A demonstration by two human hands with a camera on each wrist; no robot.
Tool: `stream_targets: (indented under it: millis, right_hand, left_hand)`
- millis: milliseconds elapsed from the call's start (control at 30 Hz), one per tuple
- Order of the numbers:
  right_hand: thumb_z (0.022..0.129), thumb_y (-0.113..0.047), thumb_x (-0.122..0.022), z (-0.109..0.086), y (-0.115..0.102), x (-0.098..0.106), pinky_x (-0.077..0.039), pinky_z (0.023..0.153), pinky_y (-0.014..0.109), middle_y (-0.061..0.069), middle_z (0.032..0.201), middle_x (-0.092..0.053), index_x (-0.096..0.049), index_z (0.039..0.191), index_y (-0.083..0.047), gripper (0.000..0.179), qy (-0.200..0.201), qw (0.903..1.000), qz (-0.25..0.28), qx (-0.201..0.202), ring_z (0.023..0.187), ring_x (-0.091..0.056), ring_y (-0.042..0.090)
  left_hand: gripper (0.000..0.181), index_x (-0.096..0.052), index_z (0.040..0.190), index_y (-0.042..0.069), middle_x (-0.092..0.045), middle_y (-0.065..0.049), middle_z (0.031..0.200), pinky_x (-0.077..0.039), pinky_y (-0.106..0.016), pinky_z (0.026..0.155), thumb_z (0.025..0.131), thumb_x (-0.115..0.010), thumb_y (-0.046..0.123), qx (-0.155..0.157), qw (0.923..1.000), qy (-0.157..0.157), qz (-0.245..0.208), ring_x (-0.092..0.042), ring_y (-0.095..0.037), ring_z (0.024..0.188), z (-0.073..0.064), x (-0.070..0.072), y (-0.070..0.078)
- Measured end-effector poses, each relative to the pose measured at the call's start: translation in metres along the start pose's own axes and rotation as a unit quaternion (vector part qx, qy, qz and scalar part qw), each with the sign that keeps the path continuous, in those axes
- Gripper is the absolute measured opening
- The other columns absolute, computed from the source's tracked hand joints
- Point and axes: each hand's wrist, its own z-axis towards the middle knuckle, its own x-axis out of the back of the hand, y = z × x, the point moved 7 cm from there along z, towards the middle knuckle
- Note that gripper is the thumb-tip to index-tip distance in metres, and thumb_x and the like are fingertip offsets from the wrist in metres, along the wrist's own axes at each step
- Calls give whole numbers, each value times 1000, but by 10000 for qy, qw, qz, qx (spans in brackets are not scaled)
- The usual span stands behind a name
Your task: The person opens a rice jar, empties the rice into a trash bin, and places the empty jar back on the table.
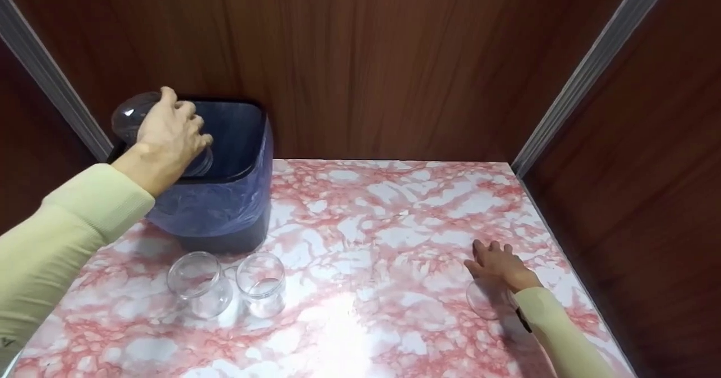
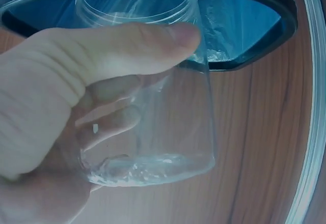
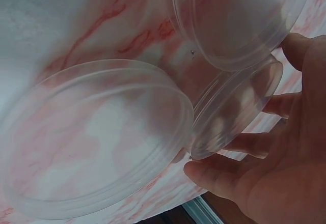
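My left hand (image 1: 170,130) grips a clear jar (image 1: 130,116) over a dark bin (image 1: 222,245). The jar tilts with its open mouth towards the bin, and in the left wrist view the thumb lies across the clear wall (image 2: 178,117). Low at the right, my right hand (image 1: 501,266) has its fingers spread beside clear round lids. The right wrist view shows a large lid (image 3: 97,137), a tilted lid (image 3: 237,114) close to the fingertips and another lid (image 3: 244,20) above. Whether the fingers touch the tilted lid is hard to tell.
Two clear open jars, a left one (image 1: 197,288) and a right one (image 1: 262,288), stand in front of the bin. A translucent bag (image 1: 211,212) lines the bin. Brown wood-grain panels (image 1: 349,68) border the red-and-white marbled surface (image 1: 366,231).
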Motion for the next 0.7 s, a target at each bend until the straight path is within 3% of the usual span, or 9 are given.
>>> stream_targets:
  millis: [167, 333, 567, 700]
  right_hand:
    - [99, -55, -43, -5, 4, 0, -36, 93, 75, 41, 149, -24, -23, 154, -5, 77, -76, 9998, 147, -94, 131, -24, 65]
    - [99, -55, -42, -6, 5, 2, -39, 90, 72, 40, 145, -28, -24, 153, -5, 77, -40, 9999, 78, -105, 126, -30, 63]
    - [99, -52, -44, -1, 2, 3, -42, 85, 70, 39, 139, -33, -27, 151, -3, 74, 28, 10000, -47, -30, 120, -35, 60]
    - [99, -50, -45, -1, 0, 0, -44, 80, 67, 38, 131, -37, -31, 147, -3, 69, 55, 10000, -7, 30, 112, -39, 57]
  left_hand:
    - [35, -65, 121, 24, -62, -18, 118, -31, -69, 100, 90, -57, 9, -81, 9999, -54, -41, -50, -44, 110, 3, 3, 1]
    - [34, -63, 121, 21, -61, -21, 120, -31, -70, 101, 92, -53, 9, 107, 9998, 92, -172, -50, -45, 111, 0, 3, -5]
    - [31, -62, 120, 16, -60, -22, 122, -31, -71, 99, 91, -56, 10, 40, 9997, -209, -148, -50, -46, 112, -5, -8, 0]
    - [30, -63, 119, 16, -60, -23, 118, -31, -71, 99, 91, -54, 8, 150, 9996, -153, -204, -50, -46, 110, -4, -8, -3]
